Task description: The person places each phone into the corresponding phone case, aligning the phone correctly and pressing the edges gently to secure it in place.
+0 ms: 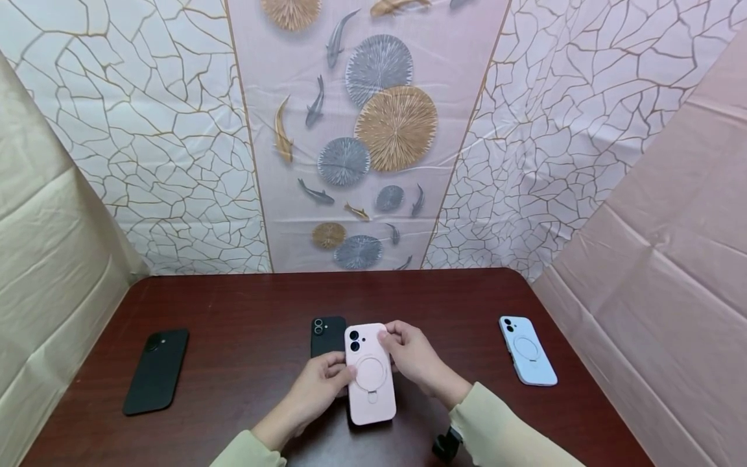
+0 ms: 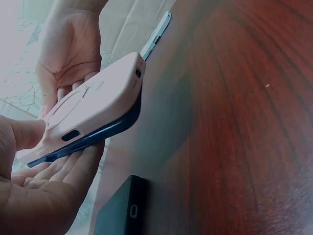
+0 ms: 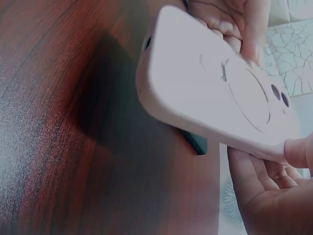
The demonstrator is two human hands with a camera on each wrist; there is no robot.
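Both hands hold a pink phone case (image 1: pixel 373 402) with a ring on its back, raised above the table, lens side up. A dark phone (image 2: pixel 117 122) shows along its underside in the left wrist view, its edge standing out below the case's rim. My left hand (image 1: pixel 318 389) grips the left side, thumb on the back and fingers beneath. The right hand (image 1: pixel 411 353) pinches the upper right corner, its thumb on top and fingers curled under. Just behind lies a black phone (image 1: pixel 328 337) on the table, partly hidden by the pink case and left hand.
Another black phone (image 1: pixel 155 371) lies face down on the left of the dark red wooden table (image 1: pixel 245 305). On the right lies a light blue phone (image 1: pixel 528 350) with a ring on its back. Patterned cloth (image 1: pixel 362 194) hangs behind the table's far edge.
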